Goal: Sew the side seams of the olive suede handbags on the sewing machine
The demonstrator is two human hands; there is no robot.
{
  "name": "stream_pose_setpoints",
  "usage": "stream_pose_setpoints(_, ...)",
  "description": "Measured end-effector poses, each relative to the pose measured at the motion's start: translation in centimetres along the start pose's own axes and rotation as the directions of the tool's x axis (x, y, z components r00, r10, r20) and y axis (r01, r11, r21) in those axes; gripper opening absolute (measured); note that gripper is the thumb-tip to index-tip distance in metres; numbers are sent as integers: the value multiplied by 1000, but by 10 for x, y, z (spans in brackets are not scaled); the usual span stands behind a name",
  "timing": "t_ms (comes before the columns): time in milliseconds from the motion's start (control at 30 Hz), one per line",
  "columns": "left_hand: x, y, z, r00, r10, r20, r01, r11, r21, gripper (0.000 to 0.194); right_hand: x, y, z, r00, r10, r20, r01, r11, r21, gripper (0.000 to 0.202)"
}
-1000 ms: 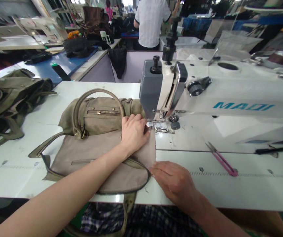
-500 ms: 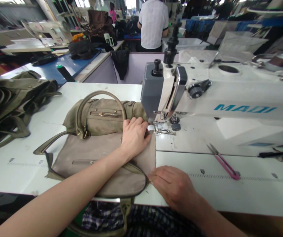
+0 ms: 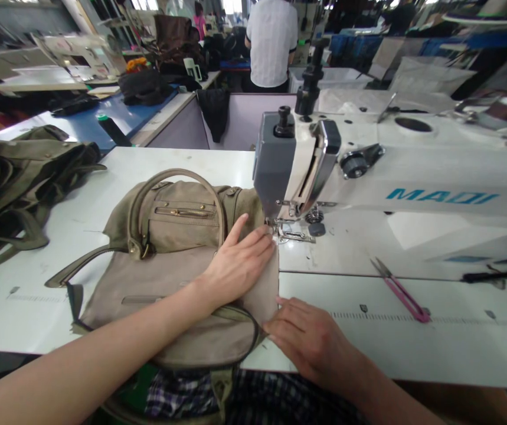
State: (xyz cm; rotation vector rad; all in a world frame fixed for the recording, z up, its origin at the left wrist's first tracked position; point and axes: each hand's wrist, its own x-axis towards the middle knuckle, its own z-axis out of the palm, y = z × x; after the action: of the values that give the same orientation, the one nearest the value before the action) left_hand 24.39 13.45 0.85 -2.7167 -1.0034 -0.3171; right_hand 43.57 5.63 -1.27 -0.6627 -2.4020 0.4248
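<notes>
An olive handbag (image 3: 182, 221) with its taupe lining (image 3: 156, 274) spread toward me lies on the white table. Its edge runs under the presser foot of the sewing machine (image 3: 295, 177). My left hand (image 3: 239, 260) rests flat on the lining, fingers stretched toward the presser foot and thumb apart. Lower down, at the lining's right edge, my right hand (image 3: 301, 330) has its fingers closed on the fabric near the zipper end. A rounded handle (image 3: 180, 173) arches over the bag, and another strap hangs off the table's front edge.
Pink-handled thread snips (image 3: 401, 292) lie on the table right of my right hand. More olive bag pieces (image 3: 9, 189) are heaped at the left. A dark thread cone (image 3: 114, 131) lies at the back left. A person in a white shirt (image 3: 272, 47) stands beyond.
My left hand has slid slightly toward me and flattened, its fingers now spread out. The bag has shifted a little left and toward me. The right hand has barely moved.
</notes>
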Motion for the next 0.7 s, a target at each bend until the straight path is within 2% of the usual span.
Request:
stream_pose_setpoints(100, 1, -6, 0, 998, -10, 69, 14, 998, -53, 31, 0, 1, 0, 1000, -4, 12, 4, 1000, 13, 23)
stream_pose_setpoints(267, 10, -20, -2, 982, 48, 181, -25, 992, -124, 37, 0, 5, 0, 1000, 23, 5, -23, 999, 23, 24)
stream_pose_setpoints(433, 17, -29, 4, 982, 62, 179, -36, 988, -147, 35, 3, 6, -1, 994, 89, -60, -88, 996, 27, 19)
stream_pose_setpoints(700, 15, -23, 9, 988, 17, 151, 2, 992, -126, 38, 1, 5, -5, 987, 114, -116, -108, 992, 63, 14)
